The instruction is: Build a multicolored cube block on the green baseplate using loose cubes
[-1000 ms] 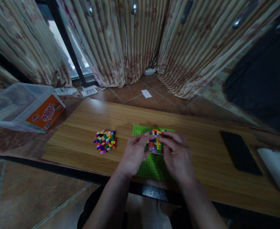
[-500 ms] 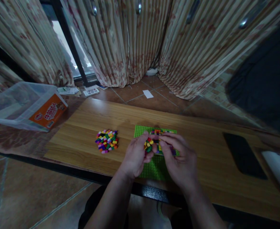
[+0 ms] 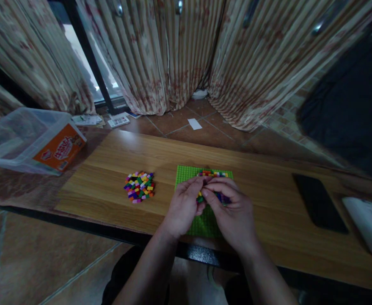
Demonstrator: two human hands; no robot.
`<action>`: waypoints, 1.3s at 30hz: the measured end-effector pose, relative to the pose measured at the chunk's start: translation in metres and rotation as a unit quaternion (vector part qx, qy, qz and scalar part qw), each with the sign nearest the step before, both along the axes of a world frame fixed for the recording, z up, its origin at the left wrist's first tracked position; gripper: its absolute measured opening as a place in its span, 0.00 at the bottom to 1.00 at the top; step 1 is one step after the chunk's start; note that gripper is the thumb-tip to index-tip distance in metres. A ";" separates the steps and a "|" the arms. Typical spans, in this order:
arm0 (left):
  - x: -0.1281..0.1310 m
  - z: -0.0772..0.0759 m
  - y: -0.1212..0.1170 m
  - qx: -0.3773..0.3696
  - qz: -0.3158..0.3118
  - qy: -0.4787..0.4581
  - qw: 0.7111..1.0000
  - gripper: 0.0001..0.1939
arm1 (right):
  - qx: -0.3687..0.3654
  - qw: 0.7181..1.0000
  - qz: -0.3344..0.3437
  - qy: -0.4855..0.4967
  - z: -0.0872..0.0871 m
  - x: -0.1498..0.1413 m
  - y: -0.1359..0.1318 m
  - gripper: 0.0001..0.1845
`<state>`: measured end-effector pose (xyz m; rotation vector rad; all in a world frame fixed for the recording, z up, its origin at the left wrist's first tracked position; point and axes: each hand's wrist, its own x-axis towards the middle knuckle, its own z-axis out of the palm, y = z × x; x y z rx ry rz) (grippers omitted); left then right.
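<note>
Small bricks point(image 3: 200, 197) could spill from a crowded grip

At centre frame, the left hand point(image 3: 184, 205) curls around loose bricks; if its fingers slacken, one could drop onto the green board point(image 3: 205, 224) below; the right hand point(image 3: 233, 205) pinches narrowly with thumb and fingers, though whether on a brick I cannot tell; the bricks show between both hands, beside the right fingertips; a brick pile point(image 3: 139, 187) lies left of centre.

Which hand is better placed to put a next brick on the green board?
Probably the right hand: it reaches over the board and partly covers the built bricks. The left hand seems to cup loose bricks. Whether the right hand pinches one, I cannot tell.
</note>
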<state>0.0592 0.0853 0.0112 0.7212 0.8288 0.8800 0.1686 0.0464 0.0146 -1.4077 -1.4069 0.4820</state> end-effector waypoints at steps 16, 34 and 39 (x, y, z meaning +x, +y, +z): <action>-0.005 0.007 0.004 -0.029 0.049 0.034 0.998 0.10 | 0.026 0.991 -0.067 -0.117 -0.015 0.030 0.010 0.06; -0.006 0.008 0.003 0.015 -0.014 0.114 0.993 0.12 | 0.031 0.983 -0.068 -0.167 -0.023 0.024 0.015 0.07; -0.006 0.009 0.004 0.017 -0.028 0.122 0.992 0.15 | 0.041 0.979 -0.053 -0.191 -0.023 0.027 0.006 0.09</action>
